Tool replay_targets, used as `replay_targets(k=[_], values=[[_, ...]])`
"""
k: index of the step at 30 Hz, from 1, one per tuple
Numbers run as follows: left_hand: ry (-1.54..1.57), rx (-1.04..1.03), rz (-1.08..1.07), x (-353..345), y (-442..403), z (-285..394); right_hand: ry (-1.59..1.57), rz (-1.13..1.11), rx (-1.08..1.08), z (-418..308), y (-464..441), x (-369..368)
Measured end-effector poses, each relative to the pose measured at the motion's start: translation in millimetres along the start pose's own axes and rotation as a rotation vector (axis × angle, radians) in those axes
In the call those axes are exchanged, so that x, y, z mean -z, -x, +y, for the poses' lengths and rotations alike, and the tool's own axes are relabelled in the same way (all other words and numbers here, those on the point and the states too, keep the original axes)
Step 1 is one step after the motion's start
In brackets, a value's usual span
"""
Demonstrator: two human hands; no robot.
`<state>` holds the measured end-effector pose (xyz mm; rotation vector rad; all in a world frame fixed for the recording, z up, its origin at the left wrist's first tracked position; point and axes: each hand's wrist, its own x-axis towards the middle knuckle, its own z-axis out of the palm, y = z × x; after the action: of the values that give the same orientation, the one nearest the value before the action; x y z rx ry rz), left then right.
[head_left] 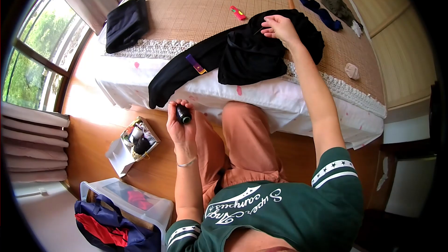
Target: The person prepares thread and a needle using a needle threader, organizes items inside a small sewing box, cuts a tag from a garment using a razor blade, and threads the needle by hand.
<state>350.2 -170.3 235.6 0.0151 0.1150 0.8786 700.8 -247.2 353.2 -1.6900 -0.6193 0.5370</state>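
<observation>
In my left hand (pixel 174 130), fingers wrap round a black spool of thread (pixel 183 114), held in front of my knees below the bed edge. My right hand (pixel 279 29) is raised over the black garment (pixel 254 56), thumb and fingertips pinched together. A thin dark sliver sticks out from that pinch; whether it is a needle or a thread end, I cannot tell. The garment lies bunched at the bed's edge, one long narrow part stretching left and hanging over the side. On that part lies a small purple and yellow packet (pixel 196 64).
A red and yellow item (pixel 237 13) lies on the bed mat (pixel 186 9). Folded black cloth (pixel 127 24) is at left, dark clothes (pixel 322 14) at right. An open box of sewing odds and ends (pixel 151 133) and a clear plastic bin (pixel 163 207) stand on the floor.
</observation>
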Motion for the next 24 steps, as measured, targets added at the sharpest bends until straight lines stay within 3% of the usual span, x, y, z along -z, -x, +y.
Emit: replay_targets(k=[4, 7, 9, 11, 15, 19, 21, 24], values=[[-0.013, 0.002, -0.017, -5, -1, -3, 0.049, 0.111, 0.062, -6, 4, 14], [-0.021, -0.004, -0.026, -12, -1, -7, 0.223, 0.359, 0.308, -13, 18, 20], [-0.021, -0.006, -0.058, -16, -1, -13, 0.194, 0.378, 0.380, -18, 40, 13], [-0.033, -0.042, -0.020, -22, -1, -22, 0.102, 0.186, 0.482, -27, 81, -14], [-0.286, -0.118, -0.044, -41, 4, -40, -0.071, -0.307, 0.405, -10, 161, -78], [-0.339, -0.161, -0.097, -50, 10, -45, 0.039, -0.373, 0.366, -4, 196, -113], [-0.336, -0.138, -0.058, -57, 17, -50, 0.087, -0.334, 0.493, -1, 200, -123], [-0.295, -0.145, -0.066, -56, 20, -48, 0.081, -0.286, 0.504, 0, 205, -131]])
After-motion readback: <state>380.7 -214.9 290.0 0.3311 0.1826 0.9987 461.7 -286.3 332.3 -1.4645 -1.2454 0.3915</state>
